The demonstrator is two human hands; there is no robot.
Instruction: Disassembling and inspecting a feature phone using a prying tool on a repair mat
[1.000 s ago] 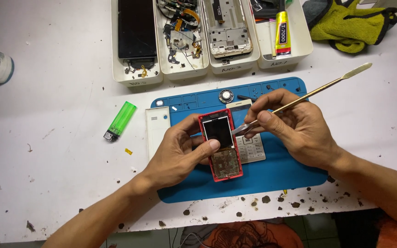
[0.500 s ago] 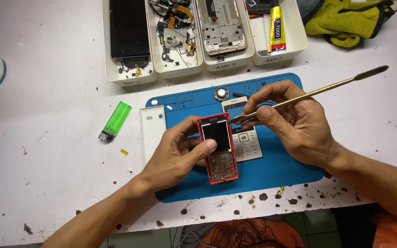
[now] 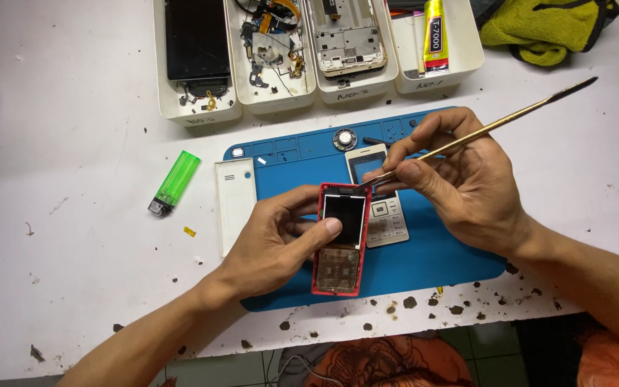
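My left hand (image 3: 277, 240) grips a small red-framed phone body (image 3: 340, 251) with its dark screen and bare keypad board showing, held over a blue work mat (image 3: 438, 258). My right hand (image 3: 460, 183) holds a long thin metal pry tool (image 3: 496, 125), whose tip touches the top right corner of the red frame. Beside the phone on the mat lies its pale front cover with keypad (image 3: 380, 197). A white back cover (image 3: 236, 204) rests at the mat's left edge.
Several white trays (image 3: 198, 115) with phone parts and a yellow glue tube (image 3: 433, 36) line the back. A green lighter (image 3: 175, 183) lies left of the mat, a small round speaker (image 3: 344, 139) on it, a yellow-green cloth (image 3: 539, 29) at back right.
My head has shifted, so everything sits lower and more central in view. The pry tool's tip has come to the red frame's upper corner. Both hands keep their grip.
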